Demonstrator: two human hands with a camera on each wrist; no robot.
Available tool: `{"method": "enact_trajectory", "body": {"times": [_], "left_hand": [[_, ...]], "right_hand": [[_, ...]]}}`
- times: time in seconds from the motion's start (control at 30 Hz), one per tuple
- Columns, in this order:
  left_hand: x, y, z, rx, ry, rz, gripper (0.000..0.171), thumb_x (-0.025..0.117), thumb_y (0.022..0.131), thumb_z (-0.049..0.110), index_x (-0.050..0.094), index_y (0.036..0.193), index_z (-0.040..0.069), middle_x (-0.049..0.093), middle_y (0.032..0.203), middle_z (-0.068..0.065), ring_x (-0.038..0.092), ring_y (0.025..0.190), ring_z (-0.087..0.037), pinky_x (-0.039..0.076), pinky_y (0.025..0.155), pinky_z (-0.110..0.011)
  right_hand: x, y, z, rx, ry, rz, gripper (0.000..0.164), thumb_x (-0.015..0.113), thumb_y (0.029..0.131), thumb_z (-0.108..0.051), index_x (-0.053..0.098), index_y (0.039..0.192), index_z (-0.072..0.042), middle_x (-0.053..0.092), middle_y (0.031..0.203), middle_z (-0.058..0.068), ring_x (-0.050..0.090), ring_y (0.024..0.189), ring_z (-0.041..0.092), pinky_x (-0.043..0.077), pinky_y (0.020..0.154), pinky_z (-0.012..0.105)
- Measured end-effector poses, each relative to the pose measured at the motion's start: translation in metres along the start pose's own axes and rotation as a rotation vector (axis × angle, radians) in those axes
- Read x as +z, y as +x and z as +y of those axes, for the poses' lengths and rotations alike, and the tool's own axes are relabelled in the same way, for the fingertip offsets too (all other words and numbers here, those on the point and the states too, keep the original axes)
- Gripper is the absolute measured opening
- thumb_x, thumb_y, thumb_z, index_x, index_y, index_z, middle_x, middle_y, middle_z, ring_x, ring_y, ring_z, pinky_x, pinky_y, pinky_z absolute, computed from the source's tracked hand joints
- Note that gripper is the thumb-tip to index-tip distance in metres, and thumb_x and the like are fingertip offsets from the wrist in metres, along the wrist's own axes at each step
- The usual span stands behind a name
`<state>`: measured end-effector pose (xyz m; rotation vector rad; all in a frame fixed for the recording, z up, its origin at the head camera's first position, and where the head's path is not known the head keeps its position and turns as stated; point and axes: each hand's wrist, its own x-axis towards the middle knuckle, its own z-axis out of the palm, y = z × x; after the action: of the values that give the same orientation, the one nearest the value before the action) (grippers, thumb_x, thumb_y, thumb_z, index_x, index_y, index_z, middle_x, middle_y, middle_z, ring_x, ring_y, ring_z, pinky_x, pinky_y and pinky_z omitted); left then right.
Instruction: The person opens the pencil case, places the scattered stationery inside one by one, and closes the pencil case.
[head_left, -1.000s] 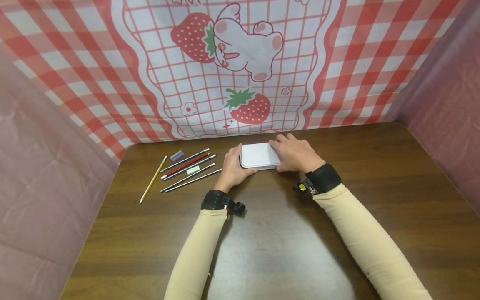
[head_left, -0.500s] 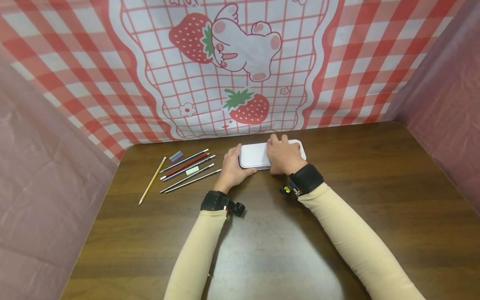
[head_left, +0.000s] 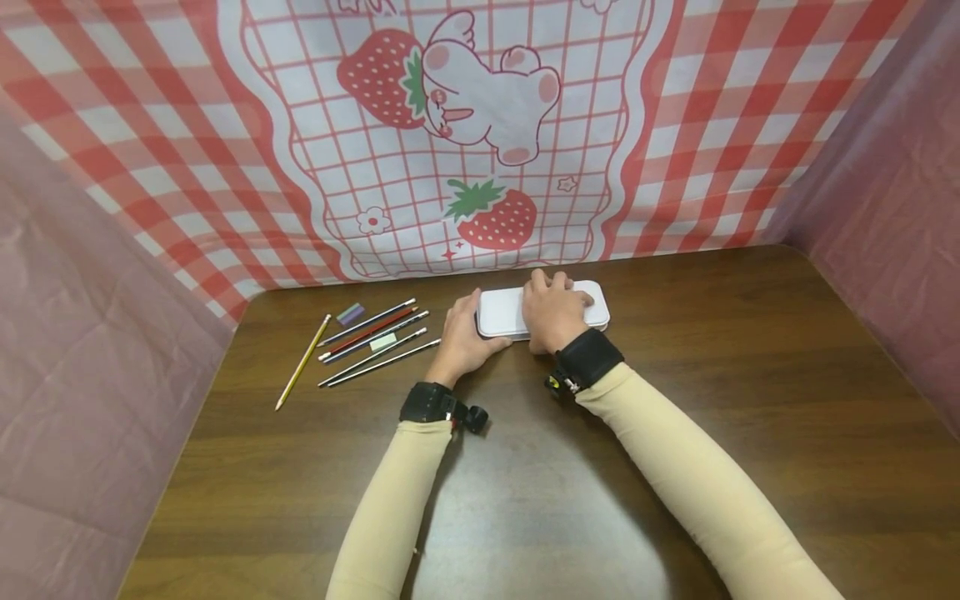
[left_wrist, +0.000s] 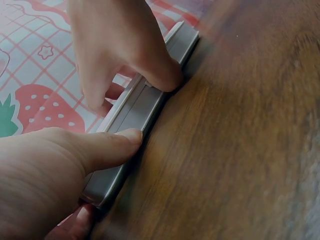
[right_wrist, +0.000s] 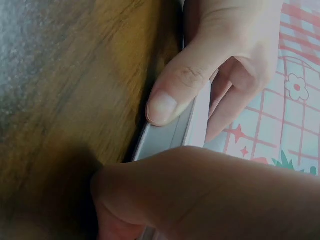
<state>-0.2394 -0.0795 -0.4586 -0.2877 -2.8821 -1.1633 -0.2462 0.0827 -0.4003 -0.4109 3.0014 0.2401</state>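
A flat white pencil case (head_left: 498, 312) with rounded corners lies closed near the back edge of the table. My left hand (head_left: 462, 337) grips its left end, thumb along the front side. Across the case's middle arches my right hand (head_left: 553, 315), gripping it with the thumb at the front and fingers over the far edge. In the left wrist view the grey front side of the case (left_wrist: 107, 182) shows a thin seam under the lid. The right wrist view has the left thumb pressed on that same side, while my right hand (right_wrist: 210, 195) hides the nearer part.
Left of the case lie several pencils (head_left: 372, 335), a yellow pencil (head_left: 303, 362) set apart, a pale green eraser (head_left: 383, 342) and a purple-and-green eraser (head_left: 350, 313). A strawberry-print cloth (head_left: 480, 183) hangs behind the wooden table (head_left: 712, 375); pinkish curtains flank it.
My right hand has slid leftward from the case's right end to its middle, uncovering the right end. The left hand keeps its place at the left end.
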Motion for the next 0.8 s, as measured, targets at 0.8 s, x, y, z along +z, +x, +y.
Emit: {"method": "enact_trajectory", "body": {"times": [0.8], "left_hand": [[0.0009, 0.0006, -0.0003, 0.002, -0.008, 0.017, 0.105, 0.088, 0.073, 0.027, 0.029, 0.155, -0.002, 0.040, 0.155, -0.024, 0.036, 0.142, -0.039, 0.031, 0.121, -0.047]], "right_hand": [[0.0010, 0.0059, -0.0049, -0.077, -0.091, 0.004, 0.075, 0.071, 0.074, -0.031, 0.046, 0.130, 0.011, 0.046, 0.130, 0.027, 0.042, 0.115, 0.055, 0.058, 0.061, 0.066]]}}
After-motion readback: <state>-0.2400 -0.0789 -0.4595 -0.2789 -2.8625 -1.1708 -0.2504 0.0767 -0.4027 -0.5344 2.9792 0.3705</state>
